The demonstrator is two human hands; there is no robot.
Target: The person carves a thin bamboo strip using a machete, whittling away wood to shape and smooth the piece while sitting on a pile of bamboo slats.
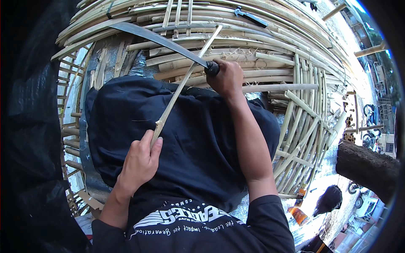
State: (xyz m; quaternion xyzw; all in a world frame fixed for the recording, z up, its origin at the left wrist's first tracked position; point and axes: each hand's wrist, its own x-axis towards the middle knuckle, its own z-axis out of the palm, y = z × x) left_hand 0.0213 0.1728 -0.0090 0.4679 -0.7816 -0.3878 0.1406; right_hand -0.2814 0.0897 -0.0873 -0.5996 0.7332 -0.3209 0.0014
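My left hand (140, 162) is closed round the lower end of a thin bamboo strip (177, 92), just below a knobby node. The strip slants up and to the right over a dark cloth (126, 114) on my lap. In my right hand (228, 80) is the black handle of a machete (162, 41), whose long dark blade points up and to the left. The blade crosses the strip near the strip's upper part; whether its edge touches the wood I cannot tell.
Ahead lie stacked bamboo poles and slats (270, 38), with a hammer (250, 17) on top. A lattice of bamboo strips (301, 114) is at the right. Beyond it are bottles with amber contents (298, 215) and a thick dark log (367, 168). Slatted bamboo (71, 130) runs along the left.
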